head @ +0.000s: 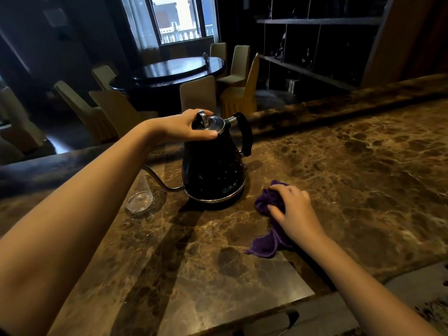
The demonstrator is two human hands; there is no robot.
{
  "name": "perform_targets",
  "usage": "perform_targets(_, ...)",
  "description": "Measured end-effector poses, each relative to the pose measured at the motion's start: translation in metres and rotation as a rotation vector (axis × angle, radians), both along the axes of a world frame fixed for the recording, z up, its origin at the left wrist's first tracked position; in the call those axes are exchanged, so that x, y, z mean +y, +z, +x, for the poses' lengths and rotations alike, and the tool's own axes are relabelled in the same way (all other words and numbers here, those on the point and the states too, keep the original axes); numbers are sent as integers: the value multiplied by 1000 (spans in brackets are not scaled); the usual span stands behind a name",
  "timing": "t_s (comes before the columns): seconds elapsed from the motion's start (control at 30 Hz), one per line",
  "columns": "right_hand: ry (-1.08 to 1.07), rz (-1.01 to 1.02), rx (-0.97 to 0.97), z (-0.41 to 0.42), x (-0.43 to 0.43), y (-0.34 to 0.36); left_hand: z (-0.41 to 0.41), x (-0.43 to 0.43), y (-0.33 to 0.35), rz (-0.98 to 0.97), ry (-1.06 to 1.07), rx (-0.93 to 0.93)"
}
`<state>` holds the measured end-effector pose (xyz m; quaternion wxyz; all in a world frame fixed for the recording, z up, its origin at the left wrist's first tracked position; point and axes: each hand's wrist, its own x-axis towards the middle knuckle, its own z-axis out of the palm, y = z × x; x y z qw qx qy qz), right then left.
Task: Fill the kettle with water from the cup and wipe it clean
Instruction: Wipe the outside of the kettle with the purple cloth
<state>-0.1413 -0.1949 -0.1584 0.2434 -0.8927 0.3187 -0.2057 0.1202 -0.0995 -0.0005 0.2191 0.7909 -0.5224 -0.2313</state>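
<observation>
A dim room — daylight enters through one window [180, 19]; covered chairs [197, 95] ring a dark round table [169, 73], dark shelving [315, 42] at right.

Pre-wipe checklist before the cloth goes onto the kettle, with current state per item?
1. Black electric kettle upright on the brown marble counter: ok.
2. Left hand steadying the kettle at its chrome lid: ok.
3. Lid fully seated: cannot tell, the hand covers part of it.
4. Right hand on the crumpled purple cloth: ok, though the cloth lies on the counter, not yet lifted.
5. Clear glass cup set down away from the wiping side: ok, it stands left of the kettle.
6. Thin gooseneck spout clear of the cup: cannot tell, they sit close.
</observation>
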Motion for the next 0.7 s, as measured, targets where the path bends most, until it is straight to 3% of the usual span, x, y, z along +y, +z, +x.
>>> perform_targets(0.17,-135,255,-433,8,-15,18,2,-1,-4,-23,4,9)
perform_targets(0.33,-92,299,-748,34,-12,51,10,0,-2,30,-76,59)
perform_targets(0.5,41,159,-743,79,5,58,11,-6,-6,-5,-95,4)
perform_targets(0.7,22,259,-718,112,24,36,12,-8,-7,-27,-95,-15)
